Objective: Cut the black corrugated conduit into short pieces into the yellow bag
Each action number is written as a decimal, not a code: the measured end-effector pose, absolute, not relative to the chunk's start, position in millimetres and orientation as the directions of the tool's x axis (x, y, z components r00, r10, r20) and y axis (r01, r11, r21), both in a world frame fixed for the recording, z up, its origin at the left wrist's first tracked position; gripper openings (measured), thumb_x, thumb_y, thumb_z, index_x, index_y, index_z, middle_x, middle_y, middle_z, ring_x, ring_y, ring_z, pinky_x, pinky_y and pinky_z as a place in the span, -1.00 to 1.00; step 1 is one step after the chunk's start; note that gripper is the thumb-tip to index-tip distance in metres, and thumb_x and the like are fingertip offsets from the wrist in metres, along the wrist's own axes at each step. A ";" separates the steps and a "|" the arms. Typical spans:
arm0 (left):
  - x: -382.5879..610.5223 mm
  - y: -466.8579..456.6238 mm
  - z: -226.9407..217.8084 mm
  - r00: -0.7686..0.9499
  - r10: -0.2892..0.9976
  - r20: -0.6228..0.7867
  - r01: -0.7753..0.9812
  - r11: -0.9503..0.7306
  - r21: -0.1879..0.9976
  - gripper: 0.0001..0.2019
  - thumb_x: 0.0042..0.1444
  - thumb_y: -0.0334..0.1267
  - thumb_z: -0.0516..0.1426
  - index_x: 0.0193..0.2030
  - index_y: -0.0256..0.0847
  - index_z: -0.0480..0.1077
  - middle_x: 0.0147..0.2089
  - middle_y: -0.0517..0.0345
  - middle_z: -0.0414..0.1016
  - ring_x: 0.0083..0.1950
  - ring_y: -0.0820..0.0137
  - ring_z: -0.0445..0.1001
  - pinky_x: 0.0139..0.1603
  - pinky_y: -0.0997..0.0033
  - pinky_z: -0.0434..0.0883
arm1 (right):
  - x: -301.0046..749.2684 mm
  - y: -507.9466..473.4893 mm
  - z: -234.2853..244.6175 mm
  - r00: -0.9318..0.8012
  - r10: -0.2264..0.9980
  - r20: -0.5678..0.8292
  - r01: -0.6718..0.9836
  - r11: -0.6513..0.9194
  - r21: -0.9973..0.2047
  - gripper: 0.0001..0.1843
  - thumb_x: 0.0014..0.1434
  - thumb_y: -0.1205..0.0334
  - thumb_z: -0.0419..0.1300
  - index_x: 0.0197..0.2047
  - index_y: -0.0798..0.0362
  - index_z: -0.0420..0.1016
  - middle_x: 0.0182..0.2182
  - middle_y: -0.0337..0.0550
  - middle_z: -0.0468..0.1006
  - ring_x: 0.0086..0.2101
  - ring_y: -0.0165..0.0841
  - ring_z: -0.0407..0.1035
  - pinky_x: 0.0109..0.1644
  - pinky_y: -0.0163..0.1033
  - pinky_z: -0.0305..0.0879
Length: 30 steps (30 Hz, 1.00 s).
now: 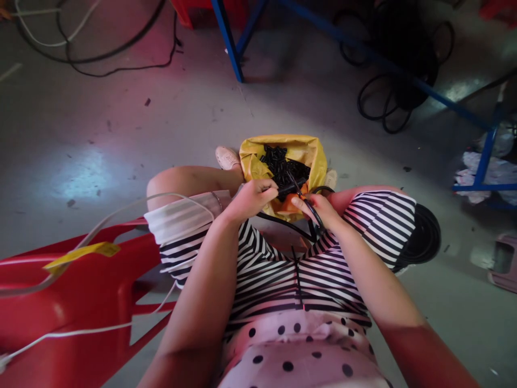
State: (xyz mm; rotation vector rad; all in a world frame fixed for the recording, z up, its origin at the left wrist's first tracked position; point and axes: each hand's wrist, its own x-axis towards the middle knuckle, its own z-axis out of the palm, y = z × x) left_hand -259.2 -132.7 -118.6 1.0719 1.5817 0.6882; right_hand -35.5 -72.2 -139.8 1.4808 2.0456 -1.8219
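I sit with a yellow bag [315, 153] between my knees, holding several small black tube pieces [283, 161]. My left hand [252, 198] pinches one short black ribbed tube [290, 188] just above the bag's near edge. My right hand [317, 209] grips a thin black cable [311, 207], its end pointing toward that tube. The cable runs down across my striped lap and over to a black coil [424, 237] by my right thigh.
A red plastic stool [81, 291] with white wires [100, 226] and a yellow tag sits at my left. A blue metal frame [404, 73] and black cable loops [388, 102] lie ahead on the grey floor. A pink object [503, 264] is at far right.
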 end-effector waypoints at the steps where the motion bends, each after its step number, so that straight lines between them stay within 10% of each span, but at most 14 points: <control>1: -259.2 -132.6 -119.1 -0.050 0.896 -0.440 0.289 0.435 0.853 -0.82 0.02 -0.16 0.04 -0.45 -0.20 0.36 -0.51 0.27 0.22 -0.42 0.46 0.18 -0.38 0.41 0.13 | -35.6 -72.9 -140.4 -0.539 0.611 -0.580 0.651 -0.136 -0.747 -0.28 0.17 -0.54 0.17 -0.48 0.00 0.28 -0.57 -0.24 0.34 -0.47 -0.35 0.24 -0.36 -0.24 0.10; 16: -254.7 -131.4 -126.1 -0.191 0.879 -0.438 0.159 0.468 0.870 -0.87 -0.01 -0.23 0.05 -0.52 -0.18 0.27 -0.54 0.28 0.22 -0.46 0.49 0.15 -0.41 0.44 0.11 | -36.3 -79.6 -152.6 -0.410 0.612 -0.676 0.664 -0.308 -0.681 -0.25 0.05 -0.60 0.26 -0.47 0.00 0.35 -0.67 -0.25 0.35 -0.63 -0.32 0.30 -0.50 -0.21 0.15; 30: -243.3 -129.5 -127.9 -0.261 0.894 -0.366 0.208 0.422 0.883 -0.83 0.05 -0.20 0.05 -0.38 -0.21 0.41 -0.41 0.22 0.41 -0.32 0.41 0.33 -0.26 0.42 0.27 | -40.1 -87.5 -140.0 -0.567 0.562 -0.603 0.650 -0.144 -0.746 -0.38 0.27 -0.45 0.15 -0.20 0.01 0.44 -0.39 -0.23 0.48 -0.29 -0.24 0.41 -0.17 -0.21 0.24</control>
